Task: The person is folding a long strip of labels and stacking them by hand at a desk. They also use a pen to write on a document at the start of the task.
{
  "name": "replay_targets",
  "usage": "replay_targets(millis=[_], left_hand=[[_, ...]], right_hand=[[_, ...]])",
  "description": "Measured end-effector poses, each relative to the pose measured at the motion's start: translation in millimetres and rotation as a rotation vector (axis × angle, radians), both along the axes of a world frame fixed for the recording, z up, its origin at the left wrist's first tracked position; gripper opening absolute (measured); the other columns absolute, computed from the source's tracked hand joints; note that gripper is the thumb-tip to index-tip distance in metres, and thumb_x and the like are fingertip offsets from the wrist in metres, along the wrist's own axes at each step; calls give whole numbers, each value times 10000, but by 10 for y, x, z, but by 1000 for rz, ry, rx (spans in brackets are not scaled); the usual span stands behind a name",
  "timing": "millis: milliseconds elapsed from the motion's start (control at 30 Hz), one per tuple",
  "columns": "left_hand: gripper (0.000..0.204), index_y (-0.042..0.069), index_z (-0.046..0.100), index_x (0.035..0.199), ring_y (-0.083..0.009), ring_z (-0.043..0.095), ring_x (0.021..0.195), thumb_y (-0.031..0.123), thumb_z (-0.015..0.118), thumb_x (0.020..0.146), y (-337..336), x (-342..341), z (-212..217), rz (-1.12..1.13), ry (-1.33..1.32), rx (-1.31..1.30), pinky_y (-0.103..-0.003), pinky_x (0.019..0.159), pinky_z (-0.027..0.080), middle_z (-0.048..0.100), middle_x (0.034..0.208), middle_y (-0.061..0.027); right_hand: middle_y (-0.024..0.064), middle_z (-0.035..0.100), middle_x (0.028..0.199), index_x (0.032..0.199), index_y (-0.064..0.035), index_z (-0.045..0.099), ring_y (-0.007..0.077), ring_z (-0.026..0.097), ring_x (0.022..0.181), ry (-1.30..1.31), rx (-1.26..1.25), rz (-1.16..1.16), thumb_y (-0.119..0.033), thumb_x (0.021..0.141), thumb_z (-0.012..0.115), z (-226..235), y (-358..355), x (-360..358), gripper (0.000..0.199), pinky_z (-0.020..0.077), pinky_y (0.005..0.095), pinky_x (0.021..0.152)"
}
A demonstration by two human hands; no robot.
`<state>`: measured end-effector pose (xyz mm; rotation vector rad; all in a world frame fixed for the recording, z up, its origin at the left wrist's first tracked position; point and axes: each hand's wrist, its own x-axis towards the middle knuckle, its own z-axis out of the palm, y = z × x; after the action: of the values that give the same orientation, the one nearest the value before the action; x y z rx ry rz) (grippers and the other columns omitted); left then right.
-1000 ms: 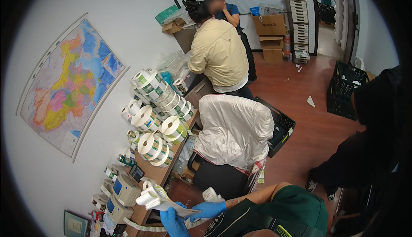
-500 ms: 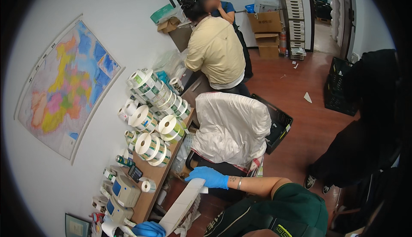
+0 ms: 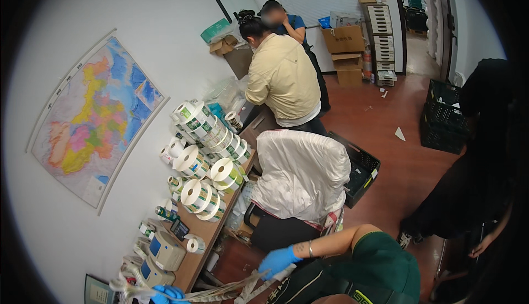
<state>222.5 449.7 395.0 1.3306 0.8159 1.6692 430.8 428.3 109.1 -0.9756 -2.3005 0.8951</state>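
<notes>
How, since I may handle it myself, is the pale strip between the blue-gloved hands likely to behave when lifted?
The pale strip is probably floppy: it curves loosely between the left hand and right hand. It seems light, looking thin and narrow. It may tangle, since several lengths appear to overlap.

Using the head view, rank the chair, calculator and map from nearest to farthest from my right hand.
From your right hand:
1. Chair: closest, just beyond the hand.
2. Calculator: to the left, on the desk.
3. Map: farthest, hung at far left.
</notes>
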Motion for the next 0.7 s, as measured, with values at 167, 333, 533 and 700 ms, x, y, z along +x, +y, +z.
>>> replay_targets(millis=[167,333,533,700], left_hand=[[258,-5,487,1122,-175,568,812,121,553,906,-55,-84,-133,54,32,-30,-299,703,479,589,973,-103],[293,-8,475,1160,-175,571,830,119,552,908,-64,-143,-137,60,58,-40,-299,716,482,588,997,-104],[336,-12,461,1206,-174,575,851,116,551,910,5,-175,-85,63,67,-31,-299,732,485,586,1026,-105],[372,-16,449,1245,-174,578,868,114,550,911,104,-249,-9,61,106,-55,-300,746,488,584,1050,-106]], right_hand=[[86,626,1033,1142,-68,591,197,567,975,384,-517,165,-340,894,601,79,-354,0,369,446,343,844],[-5,594,964,1081,-66,609,86,505,925,596,-683,138,-292,892,637,-316,-215,105,297,432,267,824],[57,635,867,943,-24,649,140,559,807,454,-311,-193,-368,845,679,-27,79,526,359,453,300,759],[75,658,837,935,-70,681,202,592,772,318,-360,-283,-474,886,595,247,66,565,416,462,334,736]])
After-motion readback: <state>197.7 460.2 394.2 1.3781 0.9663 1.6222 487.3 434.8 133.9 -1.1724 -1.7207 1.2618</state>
